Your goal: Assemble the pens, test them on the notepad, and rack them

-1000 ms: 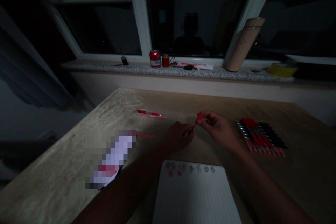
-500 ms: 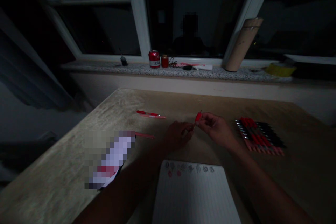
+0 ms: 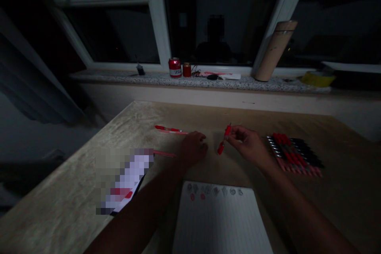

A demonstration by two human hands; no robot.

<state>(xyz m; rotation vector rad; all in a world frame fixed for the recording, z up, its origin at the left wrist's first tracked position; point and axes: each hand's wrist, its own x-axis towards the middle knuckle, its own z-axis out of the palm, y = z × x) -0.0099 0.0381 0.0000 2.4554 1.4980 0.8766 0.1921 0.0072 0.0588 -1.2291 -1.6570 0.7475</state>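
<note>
My right hand pinches a red pen above the table, its tip pointing up and away from me. Apart from the pen, my left hand is low over the table with loosely bent fingers and nothing visible in them. Just beyond its fingers lie a red pen and a pink pen, side by side. Nearer to me is a lined notebook with a row of small dark drawings and two red ones at its top.
Several red, black and pink pens lie in a row at the right. On the left, a partly blurred phone lies near another pink pen. A red can, a small red jar and a tall flask stand on the windowsill.
My left hand has let go of the red pen and moved left, toward the two pens. My right hand keeps hold of the red pen, which now shows along its length.
</note>
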